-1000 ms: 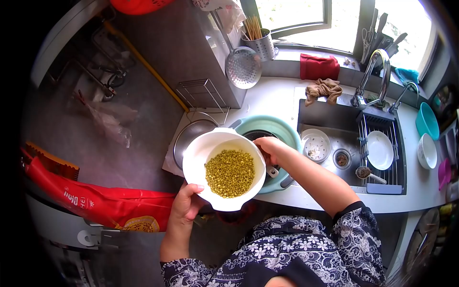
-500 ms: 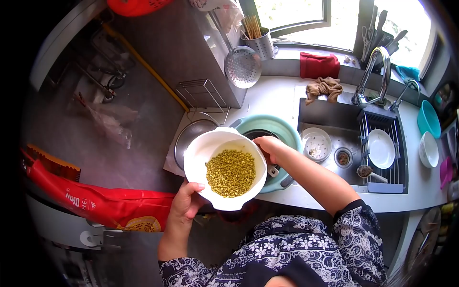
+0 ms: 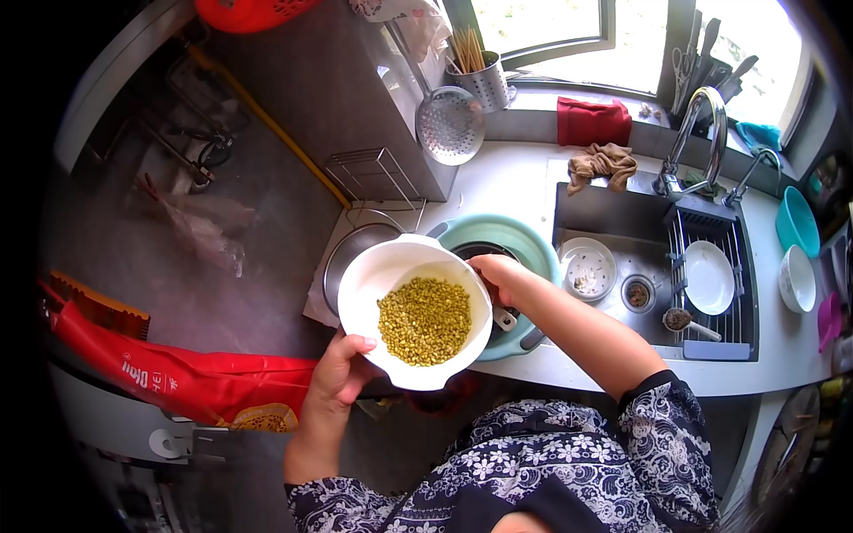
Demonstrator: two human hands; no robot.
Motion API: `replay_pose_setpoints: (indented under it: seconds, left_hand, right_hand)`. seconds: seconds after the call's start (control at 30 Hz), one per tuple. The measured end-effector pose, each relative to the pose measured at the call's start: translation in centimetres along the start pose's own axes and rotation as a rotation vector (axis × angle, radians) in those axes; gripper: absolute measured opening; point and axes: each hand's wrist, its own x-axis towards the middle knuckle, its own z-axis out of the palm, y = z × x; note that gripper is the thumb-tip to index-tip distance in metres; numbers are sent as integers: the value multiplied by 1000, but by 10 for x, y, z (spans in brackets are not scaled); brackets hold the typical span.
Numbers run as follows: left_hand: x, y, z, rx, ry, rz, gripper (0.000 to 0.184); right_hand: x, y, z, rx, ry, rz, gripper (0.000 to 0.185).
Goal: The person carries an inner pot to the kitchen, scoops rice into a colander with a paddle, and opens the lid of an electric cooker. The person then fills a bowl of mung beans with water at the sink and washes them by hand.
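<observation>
A white bowl is held up in front of me, tilted so its inside faces the camera. Green mung beans cover its bottom. My left hand grips the lower left rim, thumb over the edge. On the right side, my right hand is closed around the rim; some of its fingers are hidden behind the bowl. Behind it on the counter sits a light-green basin with a dark round item inside, partly covered by the bowl and my arm. A metal strainer lies left of the basin, partly hidden.
At right is the sink with a white dish, a plate on a rack and a small strainer. The faucet rises behind. A perforated skimmer hangs on the wall. A red apron is at left.
The bowl and my left hand have shifted slightly to the left. My right hand stays on the rim, and the beans look the same.
</observation>
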Motion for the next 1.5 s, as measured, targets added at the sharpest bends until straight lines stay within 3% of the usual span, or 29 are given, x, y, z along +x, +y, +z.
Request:
replay_pose_setpoints:
  seconds: [0.9, 1.5]
  left_hand:
    - [3, 24, 22, 159, -2, -8, 64]
    - [3, 35, 35, 268, 7, -16, 66]
  right_hand:
    - [-18, -2, -1, -173, -2, -55, 24]
    - [-38, -3, 13, -73, 68, -27, 24]
